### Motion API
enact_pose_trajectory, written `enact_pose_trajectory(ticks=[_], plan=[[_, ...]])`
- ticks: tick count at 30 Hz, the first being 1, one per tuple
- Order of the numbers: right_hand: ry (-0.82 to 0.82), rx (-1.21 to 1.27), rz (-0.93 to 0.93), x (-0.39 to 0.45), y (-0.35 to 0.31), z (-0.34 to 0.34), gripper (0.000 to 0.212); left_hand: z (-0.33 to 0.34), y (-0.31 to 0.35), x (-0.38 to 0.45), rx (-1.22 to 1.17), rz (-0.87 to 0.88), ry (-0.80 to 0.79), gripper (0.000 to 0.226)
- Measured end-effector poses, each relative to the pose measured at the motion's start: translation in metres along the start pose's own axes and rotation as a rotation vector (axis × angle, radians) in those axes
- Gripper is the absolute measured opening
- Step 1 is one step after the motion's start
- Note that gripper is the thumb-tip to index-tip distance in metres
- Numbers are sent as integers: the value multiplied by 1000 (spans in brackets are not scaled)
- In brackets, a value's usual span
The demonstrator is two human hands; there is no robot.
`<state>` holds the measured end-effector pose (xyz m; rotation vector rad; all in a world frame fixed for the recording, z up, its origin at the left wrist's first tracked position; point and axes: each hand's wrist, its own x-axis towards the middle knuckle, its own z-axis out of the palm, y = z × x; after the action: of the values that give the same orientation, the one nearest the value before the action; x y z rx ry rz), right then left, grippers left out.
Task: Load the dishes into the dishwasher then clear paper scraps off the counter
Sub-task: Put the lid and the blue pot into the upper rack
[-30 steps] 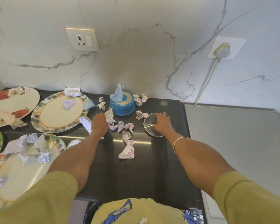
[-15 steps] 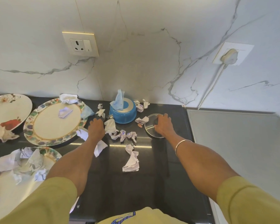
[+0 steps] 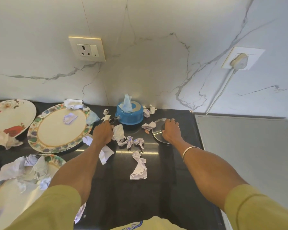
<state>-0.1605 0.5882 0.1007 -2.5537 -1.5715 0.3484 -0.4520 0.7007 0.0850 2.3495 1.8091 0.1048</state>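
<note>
On the black counter point(image 3: 156, 200) stands a blue pot point(image 3: 131, 116) with a blue tissue stuck in its top. My left hand point(image 3: 103, 133) is curled at the pot's black handle point(image 3: 113, 121). My right hand point(image 3: 170, 131) grips the rim of a small steel bowl point(image 3: 157, 136) right of the pot. Crumpled paper scraps point(image 3: 133, 141) lie between my hands, and a longer scrap point(image 3: 139, 170) lies nearer to me. A floral-rimmed plate point(image 3: 56, 130) carries a scrap, left of my left hand.
A rose-patterned plate point(image 3: 10, 117) sits at far left. Another plate point(image 3: 7, 201), piled with scraps, is at lower left. A grey appliance top point(image 3: 248, 155) adjoins the counter on the right. The marble wall holds a socket point(image 3: 87, 49) and a plugged-in cord point(image 3: 239, 61).
My left hand has slid forward from the scraps to the blue pot's handle. My right hand stays on the steel bowl. The view has tilted up a little.
</note>
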Motion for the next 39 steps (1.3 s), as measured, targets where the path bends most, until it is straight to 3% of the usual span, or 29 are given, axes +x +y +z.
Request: enact_pose_trajectory(ticks=[13, 17, 27, 39], plan=[[97, 41, -41, -15, -1, -29, 54, -29, 2, -42, -25, 7, 136, 42], [123, 58, -66, -23, -2, -37, 50, -35, -1, -56, 179, 114, 133, 39], [126, 58, -122, -49, 11, -50, 45, -41, 29, -103, 104, 1, 215, 41], [167, 69, -41, -116, 14, -52, 43, -57, 35, -152, 131, 91, 230, 39]])
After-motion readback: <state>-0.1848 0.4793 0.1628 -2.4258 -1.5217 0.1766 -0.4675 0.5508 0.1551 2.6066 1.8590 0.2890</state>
